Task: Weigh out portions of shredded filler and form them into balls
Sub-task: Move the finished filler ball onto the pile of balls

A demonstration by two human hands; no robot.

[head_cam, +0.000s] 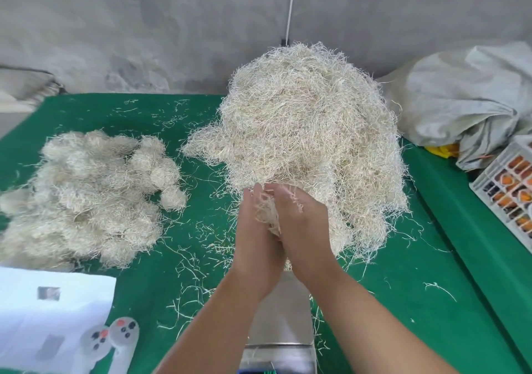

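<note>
Pressed between the two hands is a small wad of pale, straw-coloured shredded filler (266, 215), with loose strands poking out at the fingertips and along the seam where the palms meet. The left hand (254, 238) and the right hand (302, 224) lie palm to palm around it, fingers fairly straight and closed over the wad rather than clenched, which looks like the ball-forming step of the task. The stuff appears very light, springy and dry, thin stiff threads that tangle with each other; it should compress readily and spring back a little, so it is best taken from all sides in cupped palms, since a pinch would only pull out a few strands. Just beyond the hands, touching their far side, rises the big loose heap of the same shredded filler (311, 132). Off to the left of the hands, well apart, lies a pile of finished fuzzy balls (86, 192). All of it rests on the green felt-covered desk (417, 301), littered with stray threads. Directly under the wrists sits a steel scale platform (280, 316), partly hidden. Nearer the person on the left lie white sheets of paper (43, 310); whatever is printed on them is too blurred to read, and no brand or label is legible anywhere.
</note>
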